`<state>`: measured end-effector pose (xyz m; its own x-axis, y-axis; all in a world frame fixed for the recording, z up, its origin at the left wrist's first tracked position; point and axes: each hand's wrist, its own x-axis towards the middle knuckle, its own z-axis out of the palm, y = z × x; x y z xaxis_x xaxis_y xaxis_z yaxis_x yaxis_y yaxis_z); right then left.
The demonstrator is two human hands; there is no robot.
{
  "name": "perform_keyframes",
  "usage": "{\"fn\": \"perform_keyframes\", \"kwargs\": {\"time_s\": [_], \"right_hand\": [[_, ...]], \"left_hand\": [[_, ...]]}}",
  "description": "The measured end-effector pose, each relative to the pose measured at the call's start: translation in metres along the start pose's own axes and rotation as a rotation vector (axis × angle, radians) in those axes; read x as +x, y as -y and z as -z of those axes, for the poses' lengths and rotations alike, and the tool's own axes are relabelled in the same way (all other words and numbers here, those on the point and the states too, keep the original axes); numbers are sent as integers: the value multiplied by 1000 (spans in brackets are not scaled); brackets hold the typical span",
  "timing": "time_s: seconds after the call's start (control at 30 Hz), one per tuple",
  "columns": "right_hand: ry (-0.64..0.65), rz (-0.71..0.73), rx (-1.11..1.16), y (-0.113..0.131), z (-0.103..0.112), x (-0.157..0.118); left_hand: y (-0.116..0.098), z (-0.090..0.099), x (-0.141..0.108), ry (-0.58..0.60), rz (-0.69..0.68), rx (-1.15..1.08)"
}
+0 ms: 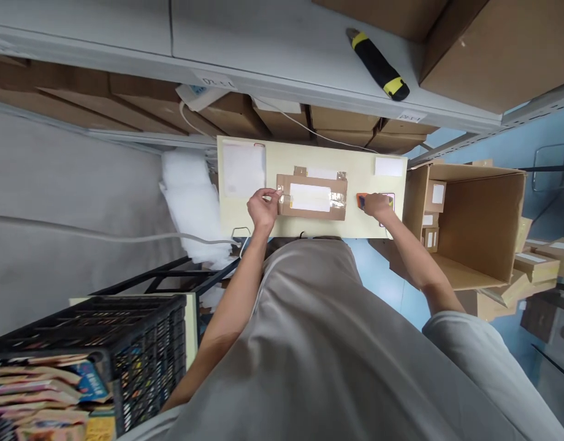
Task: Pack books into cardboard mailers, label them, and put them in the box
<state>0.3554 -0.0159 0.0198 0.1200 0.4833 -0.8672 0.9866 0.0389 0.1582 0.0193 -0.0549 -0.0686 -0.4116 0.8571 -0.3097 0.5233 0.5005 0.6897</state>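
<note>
A small brown cardboard box (312,212) with a white label (309,197) lies on the pale yellow tabletop (291,229). Shiny clear tape covers both of its ends. At the box's left edge is my left hand (262,210), thumb and fingertips pinched together; whether they grip the tape or the box's edge is too small to see. To the right of the box, apart from it, my right hand (377,206) is closed around an orange and dark blue tool (361,200). Most of that tool is hidden under the hand. A dark-edged flat item (392,201) shows just beyond it.
Above the table runs a grey shelf (273,73), with a black and yellow utility knife (378,64) on it. A large open carton (479,226) stands at right, holding small boxes. White wrap (190,202) hangs at left; a black crate (148,343) of packets sits lower left.
</note>
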Motion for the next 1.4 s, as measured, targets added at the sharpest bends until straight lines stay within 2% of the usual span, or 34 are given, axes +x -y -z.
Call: {"fn": "perform_keyframes", "kwargs": {"time_s": [0.07, 0.13, 0.27, 0.4, 0.5, 0.6, 0.7, 0.8, 0.9, 1.0, 1.07, 1.1, 1.17, 1.23, 1.3, 1.4], "right_hand": [[-33, -65, 50, -2, 2, -4], [-130, -85, 106, -11, 11, -15], [-360, -16, 235, -21, 50, -58], [-492, 133, 368, 1, 98, -110], [-613, 300, 384, 32, 132, -131], [-739, 417, 335, 62, 169, -128], [-850, 505, 246, 88, 209, -106], [-876, 511, 139, 105, 242, -80], [-867, 480, 74, 113, 264, -61], [-930, 477, 78, 111, 271, -51], [-1042, 485, 149, 104, 259, -49], [-1103, 477, 204, 100, 246, -49], [-1192, 418, 336, 90, 205, -49], [-1193, 319, 469, 81, 145, -51], [-1078, 205, 581, 76, 75, -54], [-900, 11, 757, 79, -22, -58]], "left_hand": [[6, 5, 3, -4, 3, -3], [10, 10, 7, 19, -4, -16], [7, 17, 11, 77, -17, -19], [-14, 26, 9, 182, 4, 13], [-45, 36, 8, 202, -54, -57], [-96, 50, 15, 121, -337, -270], [-159, 61, 33, 72, -665, -414], [-207, 62, 55, 102, -814, -441], [-222, 57, 67, 137, -823, -458], [-204, 50, 66, 151, -764, -435], [-175, 47, 62, 172, -690, -398], [-155, 45, 59, 188, -641, -375], [-111, 43, 52, 227, -507, -323], [-64, 40, 41, 266, -328, -264], [-23, 38, 28, 307, -166, -204], [12, 31, 7, 354, -49, -154]]}}
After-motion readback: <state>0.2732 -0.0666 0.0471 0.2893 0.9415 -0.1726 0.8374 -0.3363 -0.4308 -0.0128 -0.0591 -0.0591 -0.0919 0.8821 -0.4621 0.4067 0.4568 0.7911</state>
